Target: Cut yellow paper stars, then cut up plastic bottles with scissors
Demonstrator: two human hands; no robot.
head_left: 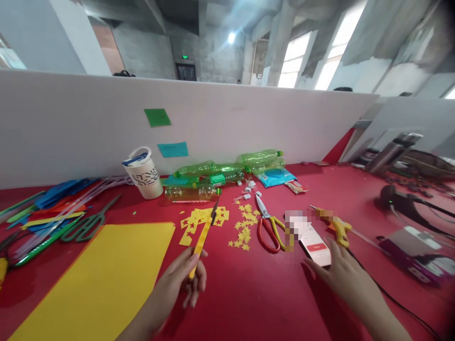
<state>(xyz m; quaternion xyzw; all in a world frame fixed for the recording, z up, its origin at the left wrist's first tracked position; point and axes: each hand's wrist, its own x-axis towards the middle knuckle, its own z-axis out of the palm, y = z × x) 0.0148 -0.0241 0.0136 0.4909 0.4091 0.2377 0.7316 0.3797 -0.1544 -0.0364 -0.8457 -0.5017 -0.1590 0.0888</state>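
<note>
My left hand (186,277) is closed around a yellow box cutter (202,244), whose dark tip points away from me over scraps of yellow paper with star-shaped holes (199,217). To the right of the scraps lie several small yellow paper stars (244,227). My right hand (343,272) has its fingers apart at the near end of a phone (316,244) with a lit screen; whether it touches the phone I cannot tell. Red-and-yellow-handled scissors (269,227) lie left of the phone. Beyond my right fingers is a yellow glue gun (337,226).
Yellow sheets (106,279) lie at left beside green scissors (87,225). A white cup (144,177), green plastic bottles (227,173) and a blue packet (276,176) stand along the white partition (220,118). A black cable (398,303) crosses the red table at right.
</note>
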